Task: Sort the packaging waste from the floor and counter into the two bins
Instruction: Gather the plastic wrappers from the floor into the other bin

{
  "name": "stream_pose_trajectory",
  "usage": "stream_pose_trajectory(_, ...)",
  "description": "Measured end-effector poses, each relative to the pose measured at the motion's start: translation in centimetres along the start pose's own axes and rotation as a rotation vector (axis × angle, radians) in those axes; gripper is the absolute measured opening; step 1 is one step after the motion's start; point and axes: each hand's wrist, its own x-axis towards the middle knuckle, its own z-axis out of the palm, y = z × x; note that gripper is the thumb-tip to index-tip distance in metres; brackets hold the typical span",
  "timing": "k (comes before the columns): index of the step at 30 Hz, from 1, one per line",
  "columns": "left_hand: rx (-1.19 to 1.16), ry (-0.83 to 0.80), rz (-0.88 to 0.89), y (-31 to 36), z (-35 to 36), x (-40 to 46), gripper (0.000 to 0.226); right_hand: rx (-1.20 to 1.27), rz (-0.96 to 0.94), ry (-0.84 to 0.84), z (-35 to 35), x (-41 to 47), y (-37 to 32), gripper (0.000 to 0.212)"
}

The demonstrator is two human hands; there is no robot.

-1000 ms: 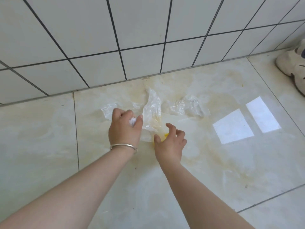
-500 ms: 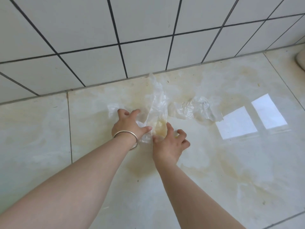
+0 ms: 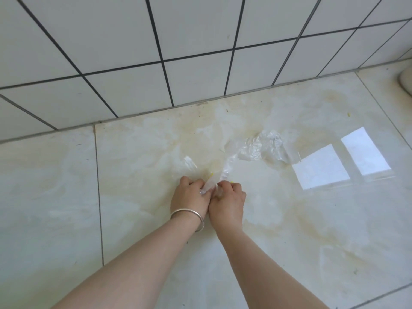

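Clear crumpled plastic wrap (image 3: 263, 148) lies on the glossy floor near the tiled wall and trails down to my hands. My left hand (image 3: 189, 195), with a silver bangle on its wrist, and my right hand (image 3: 227, 199) are pressed together. Both grip the bunched near end of the plastic between curled fingers. A small yellow scrap (image 3: 210, 174) peeks out just above my knuckles. Another thin clear piece (image 3: 189, 163) lies flat on the floor above my left hand.
The white tiled wall (image 3: 200, 52) rises right behind the plastic. A pale shoe's edge (image 3: 406, 81) shows at the far right. Bright window reflections (image 3: 341, 157) lie on the floor tiles to the right. No bins are in view.
My hands have drawn together and toward me, gathering the plastic into a bunch. The upright sheet has collapsed and stretched out along the floor.
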Motion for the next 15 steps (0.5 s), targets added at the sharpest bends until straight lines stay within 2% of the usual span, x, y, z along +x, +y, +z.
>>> stream_pose_trajectory(3,-0.214,-0.020,-0.061,0.2,-0.3,-0.6,0.032,0.141,0.075,-0.074,-0.8,-0.8,-0.5,0.029)
stream_pose_trajectory(5,-0.389,-0.030,-0.130,0.3,-0.4,-1.0,0.033,0.326,0.161,-0.109,-1.3,-1.6,-0.8,0.027)
stream_pose_trajectory(7,-0.537,-0.012,-0.185,0.8,-0.6,-1.7,0.040,0.526,0.222,-0.117,-1.9,-2.4,-1.1,0.021)
stream_pose_trajectory(9,-0.634,0.014,-0.209,1.9,-0.9,-2.7,0.034,0.673,0.241,-0.095,-2.5,-2.9,-1.5,0.011)
stream_pose_trajectory(11,-0.746,0.009,-0.221,3.2,-1.1,-3.5,0.020,0.731,0.265,-0.051,-3.2,-2.9,-1.9,0.014)
stream_pose_trajectory(13,-0.815,0.004,-0.254,4.7,-1.3,-3.8,0.017,0.723,0.300,0.018,-4.1,-2.0,-2.3,0.023)
stream_pose_trajectory(15,-0.735,0.042,-0.206,6.1,-1.4,-3.6,0.023,0.710,0.303,0.071,-5.4,-0.7,-2.5,0.022)
